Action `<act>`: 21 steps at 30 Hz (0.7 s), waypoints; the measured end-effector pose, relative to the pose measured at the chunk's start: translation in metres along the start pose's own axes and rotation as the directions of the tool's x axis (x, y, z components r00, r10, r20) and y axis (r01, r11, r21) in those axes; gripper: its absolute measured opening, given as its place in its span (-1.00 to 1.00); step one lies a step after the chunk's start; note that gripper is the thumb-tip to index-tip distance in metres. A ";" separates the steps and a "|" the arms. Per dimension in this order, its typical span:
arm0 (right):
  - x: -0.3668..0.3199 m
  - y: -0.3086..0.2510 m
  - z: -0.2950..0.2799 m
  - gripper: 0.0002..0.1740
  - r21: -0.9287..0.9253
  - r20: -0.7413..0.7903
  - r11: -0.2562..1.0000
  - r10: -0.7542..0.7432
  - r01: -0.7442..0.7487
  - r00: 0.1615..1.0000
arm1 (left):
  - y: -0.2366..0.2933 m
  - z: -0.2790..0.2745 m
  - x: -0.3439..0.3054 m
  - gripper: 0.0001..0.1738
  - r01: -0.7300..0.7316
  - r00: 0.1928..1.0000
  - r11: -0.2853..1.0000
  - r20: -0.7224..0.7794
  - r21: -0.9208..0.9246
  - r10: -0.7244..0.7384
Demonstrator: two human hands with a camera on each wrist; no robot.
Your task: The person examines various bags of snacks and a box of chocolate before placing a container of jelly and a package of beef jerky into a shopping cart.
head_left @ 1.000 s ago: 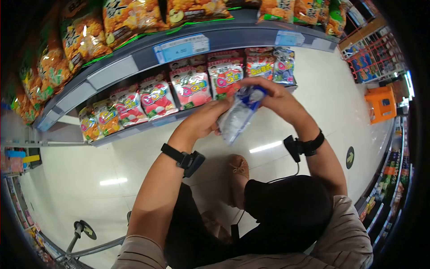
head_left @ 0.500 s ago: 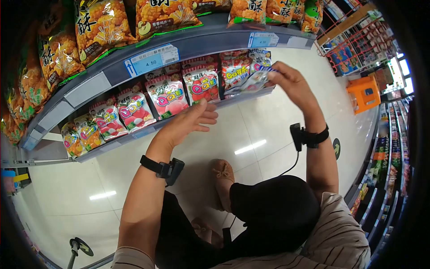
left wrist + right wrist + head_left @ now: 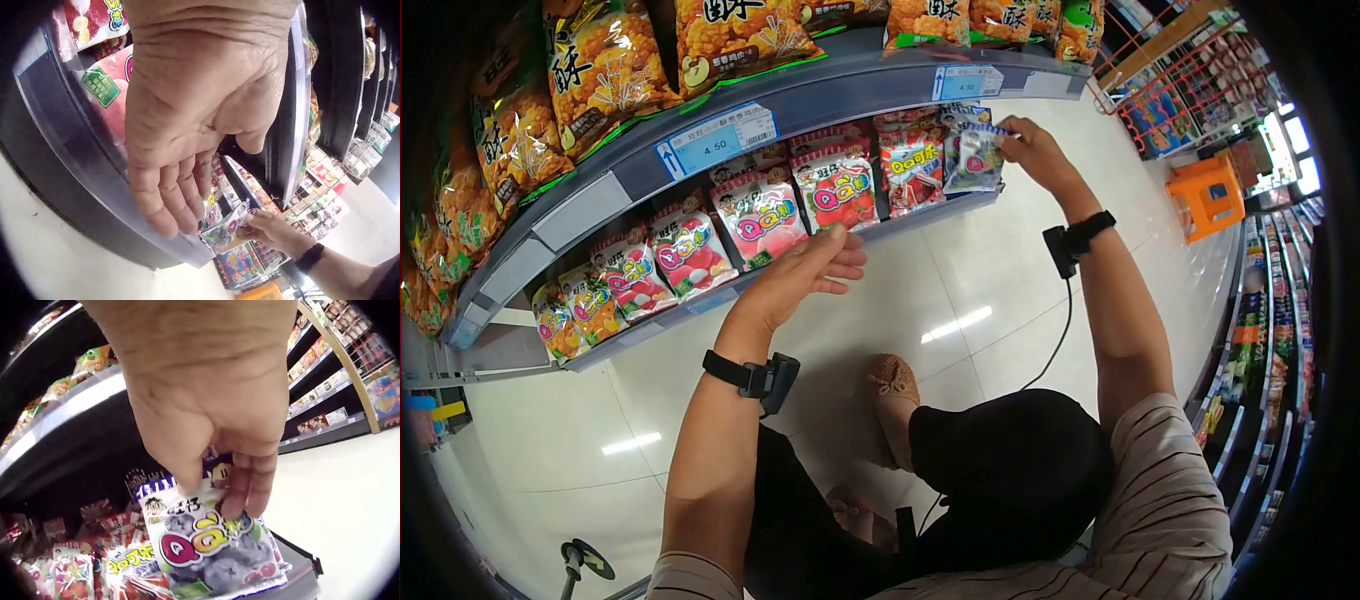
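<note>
My right hand (image 3: 1037,158) pinches the top edge of a blueberry gummy candy bag (image 3: 215,550), white and blue-purple with fruit pictures. The bag stands at the right end of the lower shelf (image 3: 880,232), beside a red cola gummy bag (image 3: 912,172). In the right wrist view the thumb and fingers grip its upper part. My left hand (image 3: 805,270) holds nothing; its fingers are extended, palm showing in the left wrist view, in front of a pink peach gummy bag (image 3: 760,220).
Orange snack bags (image 3: 745,45) fill the shelf above, behind a price tag (image 3: 718,142). More gummy bags (image 3: 690,250) line the lower shelf leftward. An orange stool (image 3: 1206,198) and a red wire rack (image 3: 1160,90) stand at the right.
My hands have parted. The right hand has carried the blueberry bag rightward, turned it face-out and brought it upright to the shelf's right end. The left hand has let go of it.
</note>
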State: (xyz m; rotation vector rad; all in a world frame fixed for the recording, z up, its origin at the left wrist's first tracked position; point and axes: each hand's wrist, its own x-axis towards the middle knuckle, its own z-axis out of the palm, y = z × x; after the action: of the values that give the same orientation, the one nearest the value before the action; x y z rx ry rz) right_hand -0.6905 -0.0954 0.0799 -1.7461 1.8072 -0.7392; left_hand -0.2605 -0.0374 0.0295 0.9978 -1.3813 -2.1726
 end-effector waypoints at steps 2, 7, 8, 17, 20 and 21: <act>0.000 0.001 0.011 -0.59 0.041 -0.172 0.999 -0.014 0.021 0.985 | 0.001 0.000 0.000 -0.16 -0.006 1.000 1.000 -0.005 0.003 0.006; -0.015 0.032 0.029 -0.40 -0.101 -0.310 0.995 -0.011 -0.021 0.951 | 0.002 -0.001 -0.001 -0.19 -0.006 0.999 1.000 -0.034 0.008 0.006; -0.021 0.041 0.033 -0.34 -0.182 -0.313 0.982 -0.012 -0.047 0.950 | 0.000 0.000 -0.002 -0.21 -0.004 0.999 1.000 -0.036 0.006 0.004; -0.034 0.050 0.075 -0.30 -0.088 -0.261 0.974 0.178 -0.207 0.949 | -0.004 0.003 -0.002 -0.30 0.004 0.999 1.000 -0.049 0.005 -0.004; -0.029 0.053 0.075 -0.35 -0.099 -0.272 0.971 0.184 -0.218 0.945 | -0.003 0.005 -0.003 -0.31 0.012 0.998 1.000 -0.055 0.006 -0.011; -0.028 0.054 0.075 -0.36 -0.108 -0.279 0.967 0.194 -0.231 0.941 | -0.004 0.005 -0.003 -0.32 0.011 0.998 1.000 -0.055 0.007 -0.011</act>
State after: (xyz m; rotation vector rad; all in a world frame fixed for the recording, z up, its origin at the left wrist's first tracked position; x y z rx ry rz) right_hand -0.6762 -0.0689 -0.0115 -1.5586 2.2377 -0.8051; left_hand -0.2615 -0.0306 0.0289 1.0621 -1.3632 -2.1331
